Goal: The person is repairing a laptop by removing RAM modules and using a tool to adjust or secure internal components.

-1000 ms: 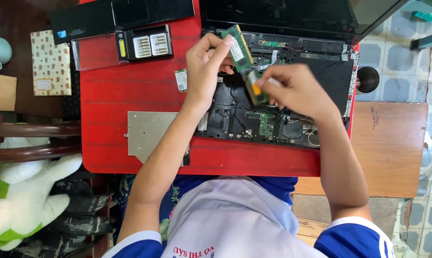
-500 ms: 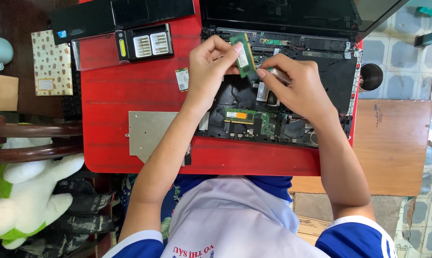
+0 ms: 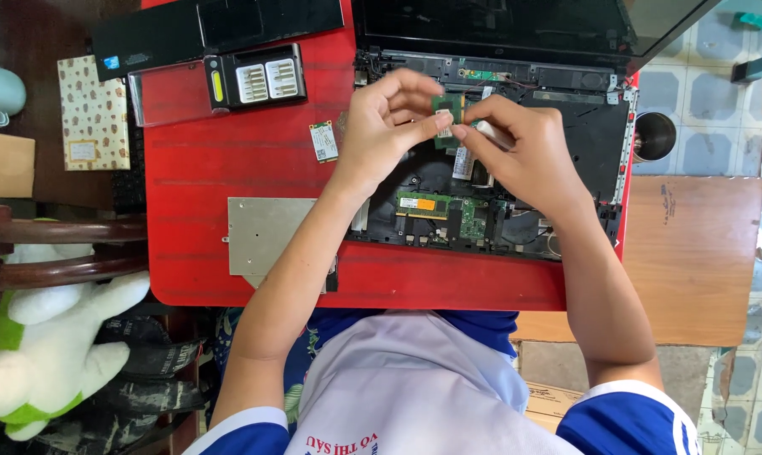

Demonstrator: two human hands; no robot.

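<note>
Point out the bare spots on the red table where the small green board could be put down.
Free: red table between the bit case, the small card and the grey metal plate; also the front strip. Crowded: the opened laptop, under both hands.

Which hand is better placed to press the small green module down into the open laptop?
Probably the right hand: its fingertips pinch the green memory module from above the open laptop bay. The left hand only steadies the module's edge.
</note>
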